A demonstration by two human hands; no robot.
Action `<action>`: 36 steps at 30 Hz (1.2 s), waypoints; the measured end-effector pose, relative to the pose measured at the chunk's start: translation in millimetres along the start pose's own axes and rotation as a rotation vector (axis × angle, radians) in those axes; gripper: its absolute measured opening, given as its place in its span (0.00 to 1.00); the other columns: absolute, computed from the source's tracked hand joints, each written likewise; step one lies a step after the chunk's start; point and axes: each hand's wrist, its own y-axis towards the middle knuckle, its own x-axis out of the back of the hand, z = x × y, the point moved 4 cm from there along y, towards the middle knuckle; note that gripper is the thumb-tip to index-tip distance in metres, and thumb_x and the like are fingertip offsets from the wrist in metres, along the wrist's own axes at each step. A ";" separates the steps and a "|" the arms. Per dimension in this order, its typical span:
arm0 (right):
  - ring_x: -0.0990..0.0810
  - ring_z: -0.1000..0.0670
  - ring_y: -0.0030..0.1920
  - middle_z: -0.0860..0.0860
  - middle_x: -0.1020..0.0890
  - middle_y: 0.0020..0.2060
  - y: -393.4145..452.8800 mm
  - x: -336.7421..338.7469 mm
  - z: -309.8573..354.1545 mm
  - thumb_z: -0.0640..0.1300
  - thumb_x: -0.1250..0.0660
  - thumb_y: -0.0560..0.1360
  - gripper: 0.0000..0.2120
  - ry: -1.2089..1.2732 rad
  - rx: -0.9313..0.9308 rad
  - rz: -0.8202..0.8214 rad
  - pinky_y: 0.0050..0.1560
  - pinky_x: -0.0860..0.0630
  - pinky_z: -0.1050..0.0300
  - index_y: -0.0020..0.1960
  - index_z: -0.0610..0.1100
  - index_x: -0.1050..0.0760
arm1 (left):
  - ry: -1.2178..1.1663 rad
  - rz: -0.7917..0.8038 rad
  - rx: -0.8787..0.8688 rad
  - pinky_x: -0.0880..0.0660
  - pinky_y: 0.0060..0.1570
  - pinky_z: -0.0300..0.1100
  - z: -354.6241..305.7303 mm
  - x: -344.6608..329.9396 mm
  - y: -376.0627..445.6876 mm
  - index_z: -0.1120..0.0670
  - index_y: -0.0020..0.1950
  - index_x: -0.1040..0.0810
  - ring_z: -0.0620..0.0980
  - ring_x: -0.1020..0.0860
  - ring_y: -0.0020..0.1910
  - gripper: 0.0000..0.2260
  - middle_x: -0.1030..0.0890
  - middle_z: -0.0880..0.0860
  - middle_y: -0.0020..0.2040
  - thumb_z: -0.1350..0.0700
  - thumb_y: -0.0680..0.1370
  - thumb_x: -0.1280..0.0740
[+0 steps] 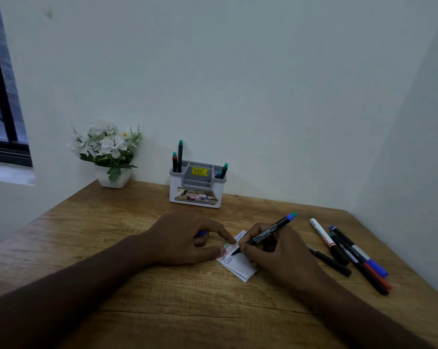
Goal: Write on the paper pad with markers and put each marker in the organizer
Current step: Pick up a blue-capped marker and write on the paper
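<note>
Black marker (pixel 265 233) in right hand (pixel 275 250), tip down-left (on paper pad (pixel 238 267)), cap end up-right

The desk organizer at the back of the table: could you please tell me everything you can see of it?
The organizer is a small white box, apparently plastic, with a grey insert split into compartments. It stands upright on the wooden table close to the wall, right of the flower pot. A yellow price sticker sits on the insert and a printed label runs across the front. Two markers stand in its left compartment and two lean in its right one. Neither hand touches it.
</note>
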 end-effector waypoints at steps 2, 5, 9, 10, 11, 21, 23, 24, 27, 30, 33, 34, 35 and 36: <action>0.12 0.53 0.44 0.54 0.11 0.42 -0.3 0.1 -0.2 0.46 0.25 0.77 0.03 0.008 0.006 0.008 0.50 0.13 0.44 0.45 0.53 0.14 | -0.004 -0.004 -0.006 0.34 0.34 0.37 -0.2 -0.8 0.0 0.27 0.65 0.25 0.43 0.24 0.36 0.15 0.23 0.46 0.32 0.32 0.79 0.35; 0.12 0.52 0.43 0.52 0.11 0.41 0.0 1.0 0.1 0.46 0.25 0.76 0.03 0.007 0.010 -0.008 0.49 0.13 0.43 0.45 0.53 0.14 | 0.002 -0.011 -0.015 0.36 0.33 0.35 0.1 -0.3 -0.1 0.27 0.66 0.25 0.42 0.24 0.35 0.15 0.22 0.47 0.33 0.33 0.79 0.35; 0.12 0.52 0.43 0.52 0.11 0.41 0.8 1.5 -0.8 0.46 0.25 0.76 0.02 0.007 -0.005 0.000 0.49 0.13 0.44 0.45 0.52 0.15 | 0.003 -0.011 -0.017 0.37 0.33 0.35 -0.9 -0.2 0.1 0.28 0.66 0.24 0.42 0.24 0.35 0.15 0.25 0.45 0.31 0.32 0.79 0.35; 0.12 0.52 0.43 0.52 0.11 0.42 0.8 2.1 -1.3 0.46 0.25 0.76 0.02 0.012 -0.006 -0.007 0.49 0.13 0.45 0.45 0.52 0.15 | 0.003 -0.011 -0.017 0.37 0.33 0.35 -1.0 -0.1 0.2 0.28 0.65 0.24 0.42 0.24 0.35 0.14 0.24 0.45 0.31 0.33 0.79 0.35; 0.12 0.52 0.43 0.53 0.11 0.42 1.0 2.5 -1.5 0.46 0.25 0.76 0.02 0.013 -0.003 -0.015 0.49 0.13 0.45 0.45 0.52 0.15 | 0.003 -0.013 -0.018 0.36 0.33 0.35 -1.0 0.1 -0.2 0.28 0.65 0.24 0.43 0.24 0.35 0.14 0.24 0.46 0.31 0.33 0.79 0.35; 0.12 0.53 0.42 0.53 0.11 0.41 1.1 4.2 -0.9 0.45 0.26 0.77 0.04 0.008 0.000 -0.013 0.49 0.12 0.47 0.45 0.52 0.15 | 0.016 -0.018 -0.009 0.37 0.33 0.34 -2.1 0.8 -0.8 0.27 0.66 0.25 0.42 0.24 0.37 0.15 0.25 0.45 0.32 0.33 0.79 0.35; 0.12 0.52 0.42 0.53 0.10 0.41 0.9 5.4 -1.0 0.44 0.26 0.77 0.04 0.017 -0.003 -0.016 0.49 0.12 0.47 0.45 0.51 0.15 | 0.022 -0.020 -0.006 0.37 0.34 0.34 -2.3 1.1 -1.2 0.27 0.66 0.25 0.43 0.24 0.38 0.15 0.25 0.45 0.32 0.33 0.79 0.35; 0.12 0.52 0.42 0.52 0.11 0.41 0.9 5.8 -1.1 0.44 0.26 0.77 0.04 0.018 -0.002 -0.023 0.49 0.13 0.47 0.45 0.51 0.15 | 0.024 -0.021 -0.004 0.37 0.33 0.34 -2.4 1.5 -1.4 0.27 0.66 0.25 0.43 0.24 0.38 0.15 0.25 0.45 0.32 0.32 0.79 0.35; 0.12 0.52 0.41 0.52 0.11 0.40 1.8 6.0 -0.7 0.44 0.26 0.78 0.04 -0.010 0.008 -0.027 0.48 0.13 0.48 0.45 0.52 0.15 | 0.021 -0.016 0.000 0.37 0.33 0.34 -3.1 1.7 -1.6 0.27 0.66 0.25 0.41 0.24 0.37 0.15 0.25 0.45 0.31 0.32 0.79 0.35; 0.12 0.53 0.41 0.52 0.10 0.40 1.9 5.9 -1.2 0.43 0.26 0.77 0.04 -0.001 -0.001 -0.026 0.48 0.12 0.49 0.45 0.51 0.15 | 0.021 -0.013 0.000 0.38 0.33 0.34 -3.7 1.6 -1.2 0.27 0.66 0.25 0.41 0.25 0.37 0.15 0.25 0.46 0.32 0.33 0.79 0.35; 0.12 0.53 0.41 0.52 0.10 0.41 1.6 6.3 -1.2 0.44 0.26 0.78 0.04 0.002 0.004 -0.038 0.47 0.12 0.51 0.45 0.52 0.15 | 0.019 -0.012 0.001 0.38 0.33 0.34 -3.2 1.4 -0.8 0.27 0.66 0.25 0.43 0.24 0.36 0.15 0.24 0.46 0.32 0.33 0.79 0.35; 0.12 0.53 0.41 0.52 0.10 0.40 1.3 6.3 -1.1 0.43 0.26 0.78 0.05 0.005 0.002 -0.031 0.47 0.12 0.52 0.46 0.52 0.15 | 0.016 -0.011 0.001 0.38 0.33 0.35 -3.0 1.1 -0.7 0.27 0.66 0.25 0.43 0.24 0.36 0.15 0.24 0.46 0.32 0.33 0.79 0.35; 0.11 0.53 0.41 0.52 0.10 0.40 1.4 6.3 -1.3 0.42 0.26 0.77 0.04 0.010 0.000 -0.024 0.47 0.12 0.53 0.46 0.51 0.15 | 0.014 -0.009 0.001 0.38 0.33 0.35 -2.9 0.8 -0.5 0.27 0.66 0.25 0.43 0.24 0.36 0.15 0.24 0.46 0.32 0.33 0.79 0.35; 0.11 0.54 0.40 0.52 0.10 0.40 1.4 6.5 -1.6 0.42 0.26 0.77 0.04 0.015 -0.002 -0.022 0.47 0.12 0.53 0.46 0.50 0.15 | 0.013 -0.006 0.001 0.38 0.33 0.35 -2.8 0.6 -0.4 0.27 0.66 0.25 0.44 0.24 0.36 0.15 0.24 0.46 0.32 0.33 0.79 0.35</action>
